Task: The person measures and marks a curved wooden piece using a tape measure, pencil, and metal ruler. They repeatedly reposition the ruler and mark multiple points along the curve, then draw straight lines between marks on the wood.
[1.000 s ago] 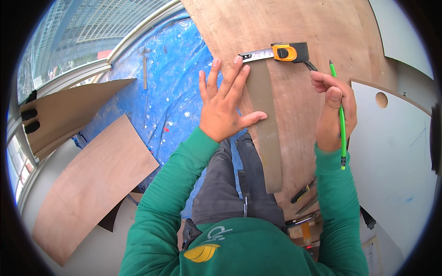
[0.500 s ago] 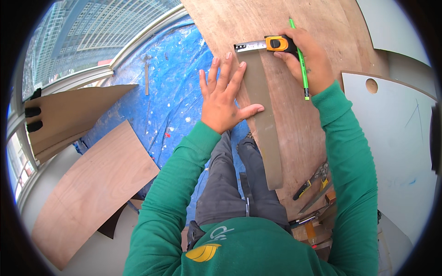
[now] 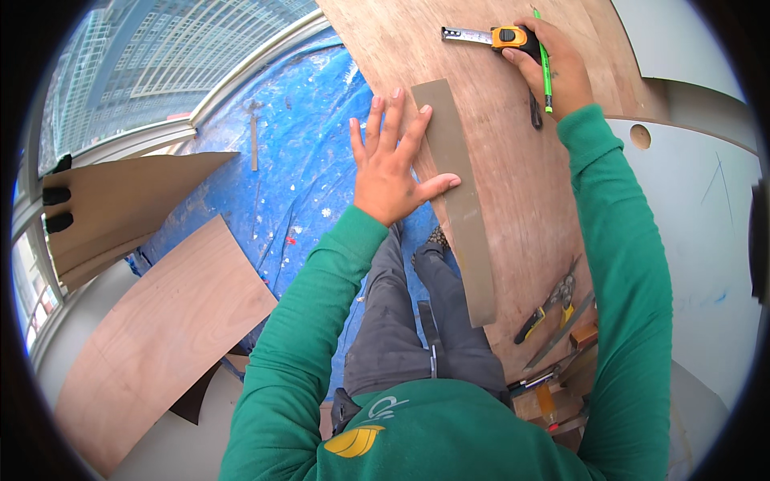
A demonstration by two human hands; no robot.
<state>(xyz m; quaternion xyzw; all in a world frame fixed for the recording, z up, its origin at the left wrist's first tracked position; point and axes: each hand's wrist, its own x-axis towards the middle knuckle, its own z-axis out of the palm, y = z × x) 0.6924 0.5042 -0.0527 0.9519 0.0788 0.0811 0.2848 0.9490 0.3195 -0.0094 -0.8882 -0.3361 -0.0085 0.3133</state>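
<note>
A long grey-brown strip [image 3: 464,212] lies along the left edge of a plywood sheet [image 3: 521,192]. My left hand [image 3: 391,164] is spread over the strip's far left edge, its thumb and a fingertip resting on it. Up and to the right, my right hand [image 3: 561,72] grips a yellow and black tape measure [image 3: 513,38] with a short length of blade [image 3: 467,35] pulled out to the left. A green pencil [image 3: 545,68] is tucked in the same hand, and a dark wrist strap hangs below it. The blade's end is apart from the strip.
Snips [image 3: 557,297] with yellow and black handles and a flat metal bar [image 3: 561,333] lie at the near right. Blue tarp [image 3: 297,168] covers the floor, with a loose plywood panel [image 3: 168,321] at left. A white panel [image 3: 682,224] with a round hole stands right.
My right hand has carried the tape measure and pencil up and right, lifting the blade away from the strip's far end. My left hand has stayed nearly in place.
</note>
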